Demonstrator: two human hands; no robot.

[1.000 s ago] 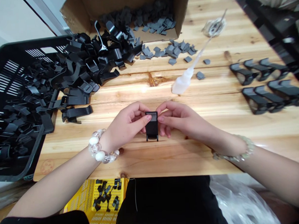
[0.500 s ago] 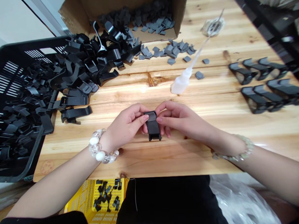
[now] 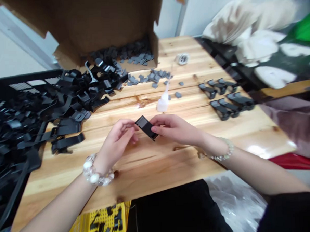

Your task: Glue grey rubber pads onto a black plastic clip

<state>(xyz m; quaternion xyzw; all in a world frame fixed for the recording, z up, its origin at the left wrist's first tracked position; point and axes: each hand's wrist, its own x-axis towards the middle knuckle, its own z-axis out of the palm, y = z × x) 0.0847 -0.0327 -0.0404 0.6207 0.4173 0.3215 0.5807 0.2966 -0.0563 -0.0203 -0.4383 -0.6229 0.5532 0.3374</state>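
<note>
My right hand (image 3: 173, 129) pinches a black plastic clip (image 3: 148, 130) at its right end, over the wooden table. The clip is tilted, and a grey pad (image 3: 142, 122) lies on its upper-left part. Close to that end is my left hand (image 3: 120, 139), its fingers loosely curled and apart, gripping nothing. Whether a fingertip touches the clip's corner is hard to tell. Just beyond my hands stands a white squeeze bottle (image 3: 163, 102) with a long thin nozzle. Several loose grey pads (image 3: 157, 76) are scattered behind it.
A heap of black clips (image 3: 68, 128) spills from a black crate (image 3: 21, 185) at left. Grey pads fill a cardboard box (image 3: 156, 49) at the back. Rows of black clips (image 3: 223, 109) and a tape roll (image 3: 182, 58) are at right. A yellow basket (image 3: 82, 225) sits below the table edge.
My left hand has let go of the clip and drawn off to the left. The clip has turned in my right hand, from upright to slanting. The view has swung up and right.
</note>
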